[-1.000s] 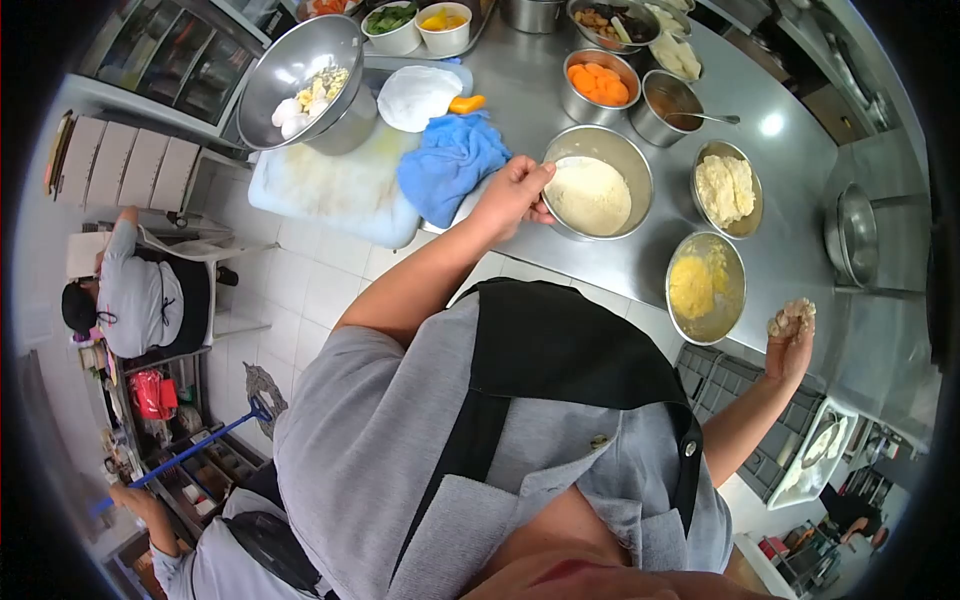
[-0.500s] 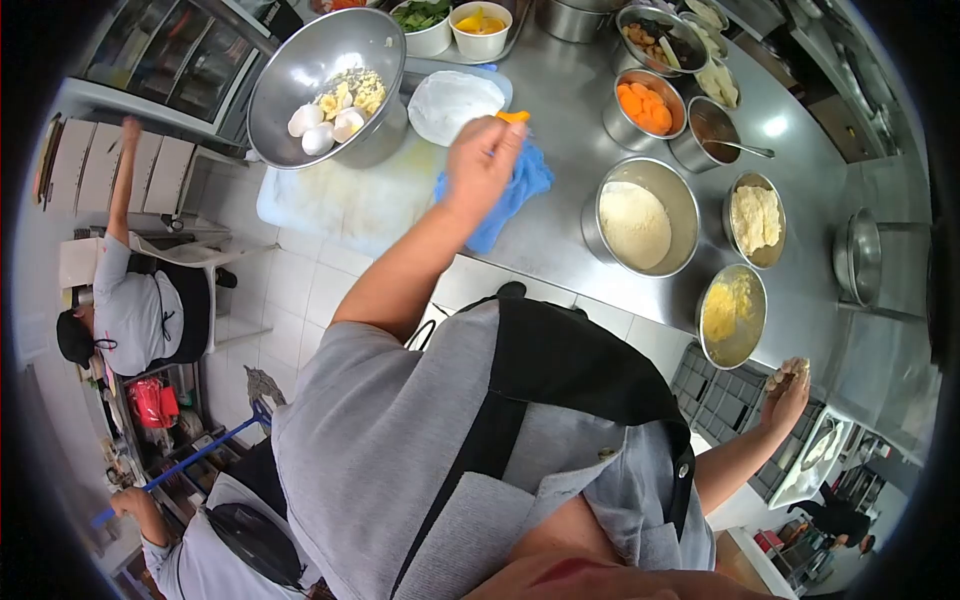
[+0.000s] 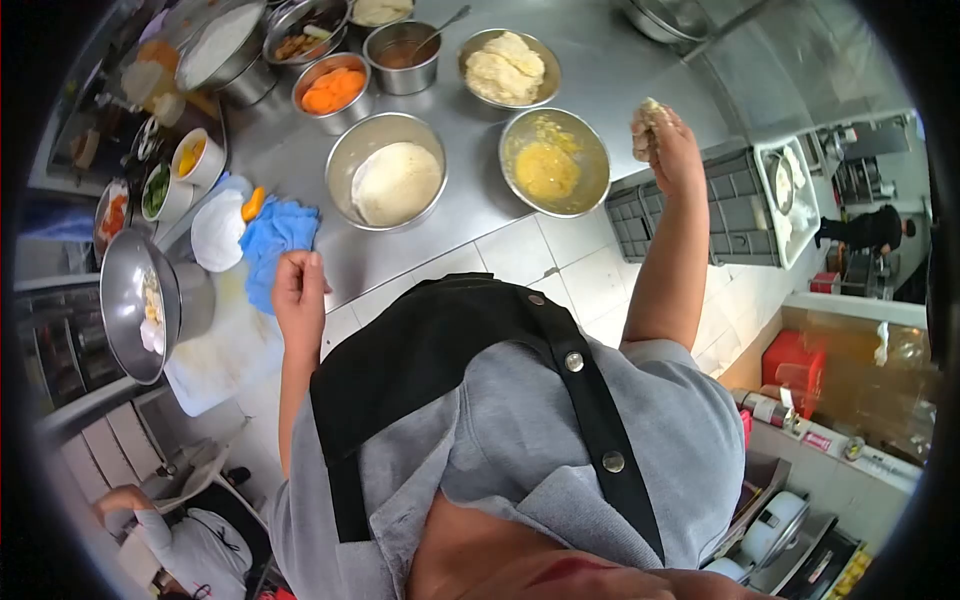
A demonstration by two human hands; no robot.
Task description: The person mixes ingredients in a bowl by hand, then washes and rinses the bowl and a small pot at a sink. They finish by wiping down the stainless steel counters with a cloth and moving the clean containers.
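My left hand (image 3: 300, 287), its fingers curled closed with nothing visible in them, is at the table edge just beside a crumpled blue cloth (image 3: 277, 240). Past the cloth lie an orange object (image 3: 253, 204) and a round white piece (image 3: 217, 230). Raised beyond the table corner, my right hand (image 3: 667, 148) has loosely bent fingers caked in pale, sticky dough. Nearest to it is a steel bowl of lumpy yellow mixture (image 3: 547, 170). Behind that stands a bowl of pale dough (image 3: 505, 70). A deeper steel bowl holds whitish powder (image 3: 397, 187).
Carrot slices (image 3: 332, 92) fill a small pot near another pot with a spoon (image 3: 403, 55). Left are a cutting board (image 3: 215, 365) and a bowl with eggshells (image 3: 118, 300). Grey crates (image 3: 730, 205) stand right of the table. Another person (image 3: 205, 550) is at lower left.
The view has swung to the right. My left hand has drawn back from the orange object to the table edge. My right hand, still dough-covered, now appears higher, nearer the yellow mixture's level.
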